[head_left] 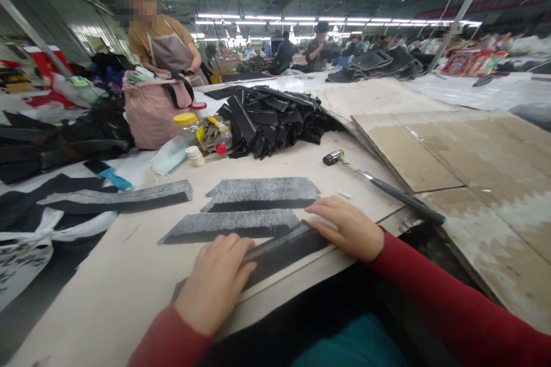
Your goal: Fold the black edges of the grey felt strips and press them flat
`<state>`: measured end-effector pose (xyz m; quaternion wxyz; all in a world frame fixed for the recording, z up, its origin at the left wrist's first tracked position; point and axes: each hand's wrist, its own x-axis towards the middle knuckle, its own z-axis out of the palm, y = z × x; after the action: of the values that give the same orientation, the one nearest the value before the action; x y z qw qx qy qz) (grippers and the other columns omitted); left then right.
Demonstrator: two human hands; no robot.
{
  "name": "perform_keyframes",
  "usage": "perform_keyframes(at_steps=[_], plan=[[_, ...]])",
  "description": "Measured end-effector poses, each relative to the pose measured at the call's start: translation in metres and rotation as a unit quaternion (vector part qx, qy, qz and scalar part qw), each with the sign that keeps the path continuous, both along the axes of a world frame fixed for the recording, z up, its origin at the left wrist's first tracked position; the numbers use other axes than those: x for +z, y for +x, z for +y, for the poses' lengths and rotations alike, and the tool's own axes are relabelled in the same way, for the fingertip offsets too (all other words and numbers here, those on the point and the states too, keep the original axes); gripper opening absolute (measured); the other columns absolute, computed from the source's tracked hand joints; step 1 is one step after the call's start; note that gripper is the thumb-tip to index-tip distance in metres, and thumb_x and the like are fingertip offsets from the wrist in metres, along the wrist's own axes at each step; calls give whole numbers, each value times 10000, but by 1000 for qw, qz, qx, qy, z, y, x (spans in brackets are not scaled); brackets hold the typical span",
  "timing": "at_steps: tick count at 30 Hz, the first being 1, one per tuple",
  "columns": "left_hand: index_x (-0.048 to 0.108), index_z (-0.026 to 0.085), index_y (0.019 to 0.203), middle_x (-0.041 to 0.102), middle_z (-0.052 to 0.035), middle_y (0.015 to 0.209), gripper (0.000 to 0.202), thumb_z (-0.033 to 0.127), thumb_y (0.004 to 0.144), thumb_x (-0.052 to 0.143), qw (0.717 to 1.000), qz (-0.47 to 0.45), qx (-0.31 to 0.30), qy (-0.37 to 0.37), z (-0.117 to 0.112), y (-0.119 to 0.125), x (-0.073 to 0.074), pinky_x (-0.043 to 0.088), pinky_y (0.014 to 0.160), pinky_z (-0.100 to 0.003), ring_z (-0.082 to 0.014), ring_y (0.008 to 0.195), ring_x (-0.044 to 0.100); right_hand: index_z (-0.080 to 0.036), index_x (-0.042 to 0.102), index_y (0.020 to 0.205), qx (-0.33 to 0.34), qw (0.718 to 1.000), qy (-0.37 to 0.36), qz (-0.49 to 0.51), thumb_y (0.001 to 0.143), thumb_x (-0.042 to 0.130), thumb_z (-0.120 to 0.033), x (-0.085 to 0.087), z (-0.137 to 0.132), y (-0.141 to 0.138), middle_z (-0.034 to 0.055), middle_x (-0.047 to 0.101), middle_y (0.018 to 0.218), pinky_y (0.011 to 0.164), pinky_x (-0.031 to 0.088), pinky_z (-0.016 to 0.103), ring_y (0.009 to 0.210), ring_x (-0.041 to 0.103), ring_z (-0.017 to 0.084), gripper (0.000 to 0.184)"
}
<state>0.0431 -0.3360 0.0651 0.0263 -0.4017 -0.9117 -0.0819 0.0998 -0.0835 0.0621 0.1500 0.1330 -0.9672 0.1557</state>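
A black fabric strip (282, 255) with a grey upper edge lies slanted on the pale work surface in front of me. My left hand (217, 281) is closed over its left part, with the thumb along the near side. At the other end my right hand (346, 228) grips the strip's tip between thumb and fingers. Just beyond lies a grey-and-black strip (232, 222) with angled ends, partly behind the held strip. Behind that, similar strips (264, 189) overlap. A longer strip (120, 198) rests at the left. My palms hide parts of the held strip.
A hammer (387, 189) lies at the right beside cardboard sheets (477, 149). Farther back are a heap of black strips (275, 117), a yellow-lidded jar (186, 126), a small white bottle (195, 156), a face mask (170, 155) and a pink bag (148, 109). A person in an apron (174, 51) stands beyond.
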Motion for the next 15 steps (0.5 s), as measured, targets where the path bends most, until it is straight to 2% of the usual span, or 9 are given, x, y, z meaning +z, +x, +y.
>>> perform_keyframes(at_steps=[3, 7, 10, 15], plan=[[551, 204, 799, 541, -23, 782, 99, 220, 776, 456, 999, -34, -16, 14, 0, 1, 4, 397, 623, -287, -172, 724, 496, -153, 531, 1073, 83, 996, -10, -12, 815, 450, -289, 4, -25, -1, 92, 557, 1043, 839, 363, 320, 952, 468, 176, 302], [531, 198, 804, 555, -24, 785, 147, 229, 820, 388, 995, -70, -17, 64, -4, 7, 0, 418, 648, -276, -156, 720, 516, -156, 584, 927, 117, 989, -14, -91, 813, 451, -282, 11, -33, -7, 64, 594, 853, 734, 383, 286, 800, 509, 151, 216], [534, 205, 807, 578, -19, 760, 165, 257, 825, 379, 993, -80, 0, 89, -7, 9, -2, 432, 629, -263, -152, 692, 539, -147, 592, 822, 92, 976, -108, -163, 782, 495, -278, 12, -23, -9, 21, 577, 726, 631, 382, 227, 677, 505, 113, 168], [549, 223, 783, 604, 3, 732, 168, 287, 812, 396, 989, -118, 21, 92, -7, 4, 2, 451, 589, -240, -149, 663, 570, -132, 591, 838, 48, 923, -281, -257, 726, 552, -319, 7, 2, -2, -4, 561, 696, 561, 384, 203, 601, 478, 89, 221]])
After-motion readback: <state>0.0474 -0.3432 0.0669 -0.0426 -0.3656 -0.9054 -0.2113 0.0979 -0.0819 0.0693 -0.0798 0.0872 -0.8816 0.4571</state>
